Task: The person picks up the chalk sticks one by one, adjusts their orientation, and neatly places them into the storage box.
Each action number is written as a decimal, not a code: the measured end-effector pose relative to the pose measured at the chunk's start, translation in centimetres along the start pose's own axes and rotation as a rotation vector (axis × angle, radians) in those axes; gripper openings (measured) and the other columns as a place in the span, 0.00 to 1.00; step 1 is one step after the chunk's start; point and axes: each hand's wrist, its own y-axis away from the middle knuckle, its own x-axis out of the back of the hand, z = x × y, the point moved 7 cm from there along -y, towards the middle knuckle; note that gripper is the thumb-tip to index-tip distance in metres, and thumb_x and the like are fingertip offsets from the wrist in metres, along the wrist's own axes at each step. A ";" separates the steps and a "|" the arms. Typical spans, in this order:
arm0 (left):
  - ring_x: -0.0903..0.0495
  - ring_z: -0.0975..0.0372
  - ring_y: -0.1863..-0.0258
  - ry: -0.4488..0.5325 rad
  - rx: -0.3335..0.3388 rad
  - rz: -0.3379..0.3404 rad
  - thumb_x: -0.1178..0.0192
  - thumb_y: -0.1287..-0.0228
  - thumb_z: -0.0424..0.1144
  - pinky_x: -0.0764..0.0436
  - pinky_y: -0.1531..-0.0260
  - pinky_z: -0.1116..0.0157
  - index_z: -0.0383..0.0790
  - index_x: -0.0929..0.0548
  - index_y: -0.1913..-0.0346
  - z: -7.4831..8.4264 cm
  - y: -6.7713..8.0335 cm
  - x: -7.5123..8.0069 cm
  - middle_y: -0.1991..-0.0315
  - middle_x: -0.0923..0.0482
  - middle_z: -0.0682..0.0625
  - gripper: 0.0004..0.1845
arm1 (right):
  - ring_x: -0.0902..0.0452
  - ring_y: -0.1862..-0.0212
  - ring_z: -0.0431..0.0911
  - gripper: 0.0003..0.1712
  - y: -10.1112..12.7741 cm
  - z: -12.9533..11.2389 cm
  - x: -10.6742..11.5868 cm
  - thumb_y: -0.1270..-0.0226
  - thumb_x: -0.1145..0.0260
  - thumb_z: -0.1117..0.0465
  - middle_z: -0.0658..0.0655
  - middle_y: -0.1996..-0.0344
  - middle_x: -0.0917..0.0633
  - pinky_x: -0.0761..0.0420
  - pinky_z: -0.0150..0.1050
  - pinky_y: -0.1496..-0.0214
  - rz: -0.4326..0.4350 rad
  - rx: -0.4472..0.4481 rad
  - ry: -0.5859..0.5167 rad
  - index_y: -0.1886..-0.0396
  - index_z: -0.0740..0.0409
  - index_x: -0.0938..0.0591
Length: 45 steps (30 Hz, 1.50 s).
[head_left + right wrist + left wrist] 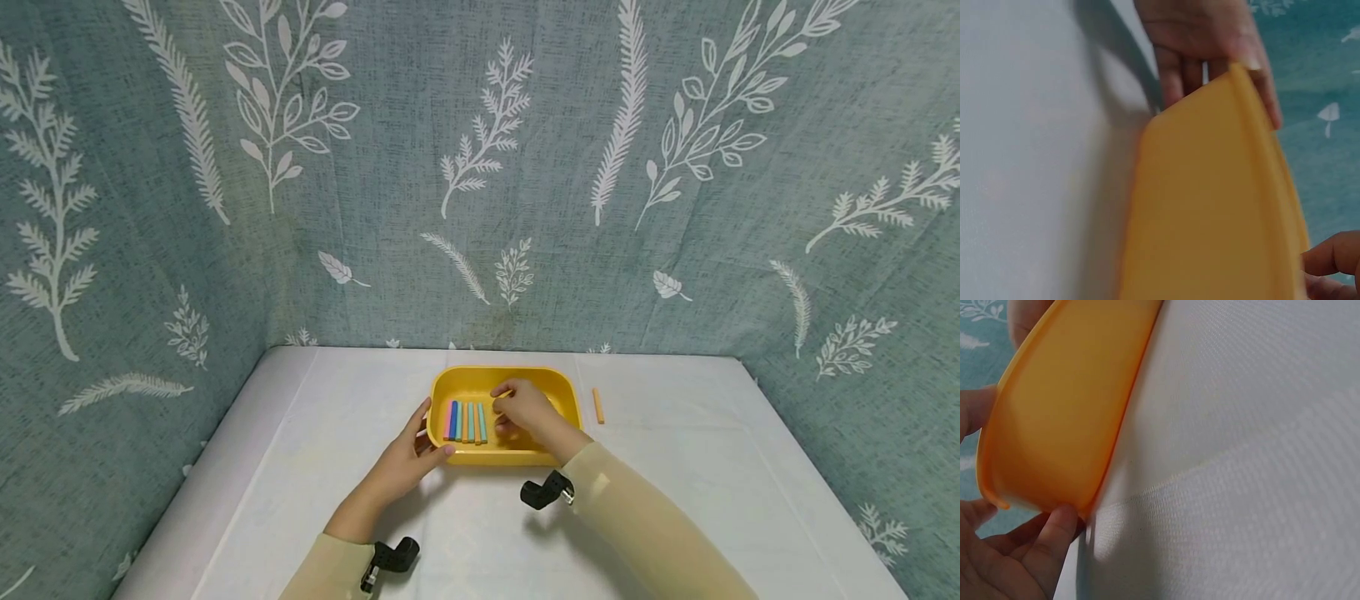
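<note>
A yellow plastic tray [517,457] stands on the table. My left hand [401,462] grips its left end, thumb at the near corner and fingers along the side; the left wrist view shows this hand [1007,562] against the tray wall [1072,412]. Inside the tray, several chalk sticks [470,422] in pink, blue, green and orange lie side by side at the left. My right hand [528,412] reaches over the near rim into the tray, its fingers bent just right of the row. Whether they pinch anything is hidden.
A single orange chalk stick [597,406] lies on the white table cover [675,433], right of the tray. Patterned teal fabric [420,167] hangs behind the table and along both sides. Each wrist carries a small black camera [543,490].
</note>
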 end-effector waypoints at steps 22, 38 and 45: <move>0.30 0.46 0.32 0.014 -0.001 0.003 0.32 0.34 0.46 0.30 0.34 0.52 0.50 0.55 0.18 -0.1 0.0 0.1 0.26 0.39 0.38 0.51 | 0.19 0.66 0.49 0.16 3.0 -1.8 5.8 0.26 0.40 0.67 0.69 0.53 0.20 0.13 0.49 0.55 -0.004 0.092 -0.002 0.43 0.69 0.21; 0.30 0.46 0.32 0.024 -0.002 -0.003 0.33 0.33 0.45 0.29 0.34 0.52 0.51 0.56 0.18 0.0 -0.1 -0.1 0.26 0.39 0.38 0.50 | 0.19 0.65 0.49 0.14 4.0 -0.7 9.7 0.27 0.40 0.66 0.62 0.58 0.20 0.13 0.45 0.58 0.122 0.151 0.114 0.46 0.68 0.20; 0.31 0.46 0.32 0.020 -0.007 -0.003 0.33 0.33 0.45 0.30 0.34 0.52 0.52 0.55 0.18 -0.1 -0.1 -0.1 0.26 0.39 0.38 0.50 | 0.19 0.65 0.48 0.15 4.0 0.2 11.3 0.27 0.40 0.64 0.61 0.58 0.19 0.13 0.42 0.59 0.175 0.151 0.205 0.46 0.66 0.19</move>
